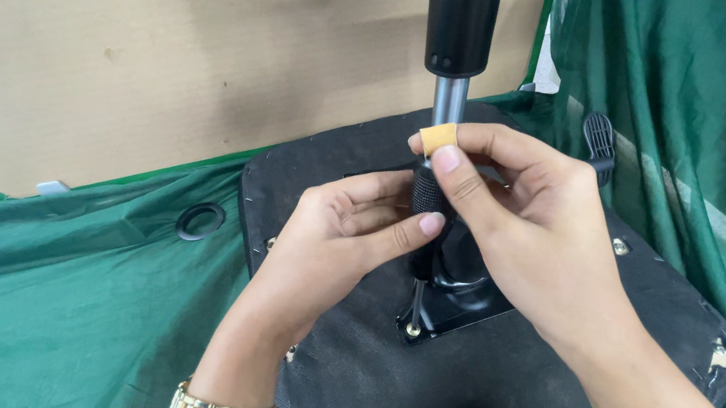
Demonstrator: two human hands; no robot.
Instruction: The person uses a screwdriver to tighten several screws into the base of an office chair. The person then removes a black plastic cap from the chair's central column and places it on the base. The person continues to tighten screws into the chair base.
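Gripping black screwdriver upright, left hand fingers wrapped around handle, right hand fingers pinching top.

A black screwdriver handle of ribbed, matt plastic or rubber is seen above a thin, bright metal shaft. The dark seat underside is covered in coarse matt woven cloth. The black mounting plate looks like glossy painted metal. The grey cylinder rod is polished metal under a smooth satin black sleeve. The green sheet is shiny, creased cloth.
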